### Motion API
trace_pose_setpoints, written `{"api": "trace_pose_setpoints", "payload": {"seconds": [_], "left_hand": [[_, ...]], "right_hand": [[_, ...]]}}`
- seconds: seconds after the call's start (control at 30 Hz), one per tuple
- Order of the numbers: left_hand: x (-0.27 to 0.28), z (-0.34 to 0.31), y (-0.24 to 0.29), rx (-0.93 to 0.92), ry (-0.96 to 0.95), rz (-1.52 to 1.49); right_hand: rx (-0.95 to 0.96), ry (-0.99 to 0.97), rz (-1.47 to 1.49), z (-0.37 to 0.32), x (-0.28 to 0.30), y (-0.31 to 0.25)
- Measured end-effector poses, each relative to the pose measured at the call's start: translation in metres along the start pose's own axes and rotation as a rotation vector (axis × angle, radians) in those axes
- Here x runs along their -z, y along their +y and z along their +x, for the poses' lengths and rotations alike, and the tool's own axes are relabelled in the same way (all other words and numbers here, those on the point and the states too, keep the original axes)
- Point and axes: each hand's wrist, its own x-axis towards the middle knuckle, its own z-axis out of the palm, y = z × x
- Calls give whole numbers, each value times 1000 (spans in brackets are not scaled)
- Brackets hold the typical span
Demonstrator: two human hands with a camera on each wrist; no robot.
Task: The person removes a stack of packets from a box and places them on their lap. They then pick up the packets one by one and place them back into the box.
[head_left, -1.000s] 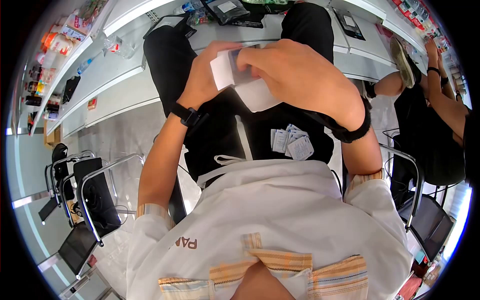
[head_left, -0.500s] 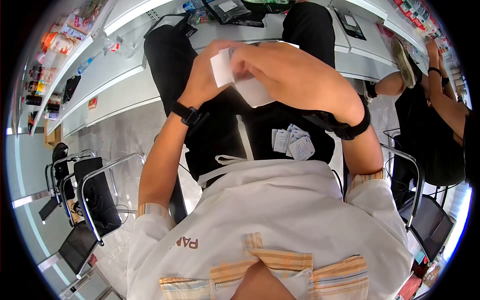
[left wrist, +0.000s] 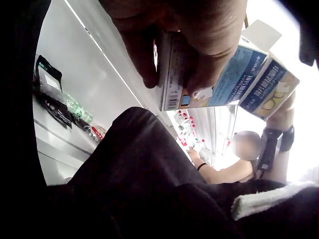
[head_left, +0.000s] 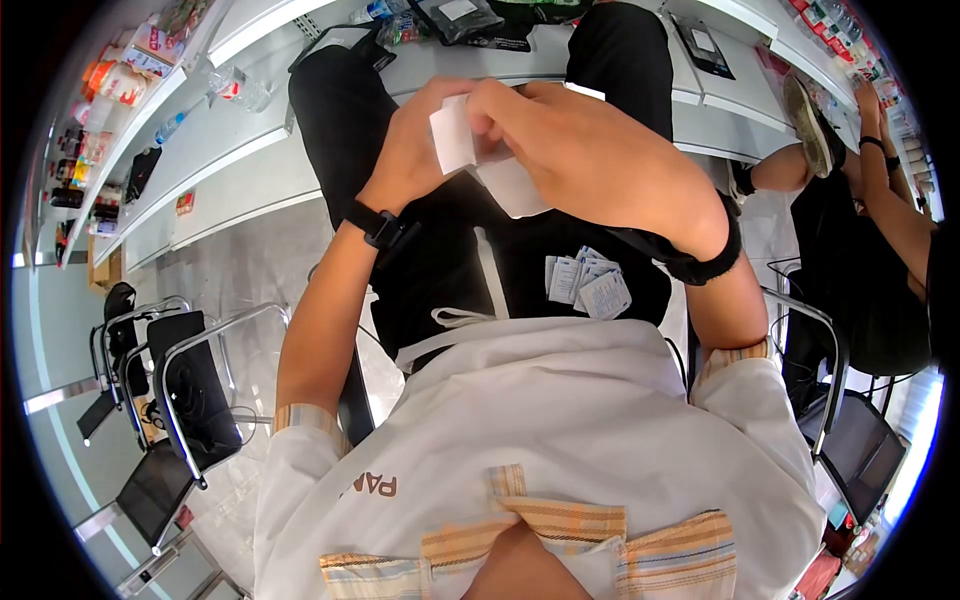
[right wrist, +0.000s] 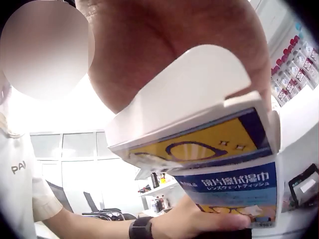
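Observation:
My left hand (head_left: 415,140) grips an open carton of lens wipes (right wrist: 232,186), its thumb along the printed front in the right wrist view. The carton is blue and yellow with glasses drawn on it, and its white flaps (head_left: 453,135) stand folded out. My right hand (head_left: 600,140) reaches over the opening, its fingertips down between the flaps. The flap and palm hide those fingers in the right wrist view, so I cannot tell whether they pinch anything. Several small white sachets (head_left: 590,285) with blue print lie in a loose pile on my lap.
White shelves (head_left: 230,180) run in front of my knees, with black pouches (head_left: 465,20) at the top. A plastic bottle (head_left: 238,90) lies on the left shelf. Black chairs (head_left: 185,370) stand at left. Another person (head_left: 860,250) sits at right.
My right hand has shifted left over the carton, its fingers further over the opening, covering the inside that showed earlier. The carton's flap has moved slightly right. The sachets stay put on my lap.

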Motion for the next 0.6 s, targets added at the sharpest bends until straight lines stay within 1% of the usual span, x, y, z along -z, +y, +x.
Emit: {"api": "trace_pose_setpoints", "payload": {"seconds": [0.07, 0.13, 0.2, 0.27, 0.3, 0.37, 0.43, 0.47, 0.53, 0.6], "left_hand": [[0, 1, 0, -50, 3, 135], [-1, 1, 0, -46, 10, 132], [-2, 1, -1, -42, 16, 127], [-2, 2, -2, -89, 22, 102], [-2, 1, -1, -89, 22, 102], [-2, 1, 4, -20, 17, 94], [-1, 1, 7, 2, 14, 103], [-1, 1, 8, 23, 12, 113], [-1, 2, 9, 4, 13, 118], [-2, 2, 9, -16, 15, 124]], "right_hand": [[0, 1, -42, -1, 0, -2], [-69, -19, -138, -2, 0, -3], [-70, -29, -145, -1, 0, -3], [-70, -39, -152, -1, -1, -1], [-65, -33, -194, -1, -2, 1], [-61, -28, -235, -2, -4, 2], [1, 6, -247, -2, -4, 2], [1, 5, -246, -2, -5, 4], [162, 87, -267, -3, -6, 8], [154, 81, -296, -4, -2, 5]]}}
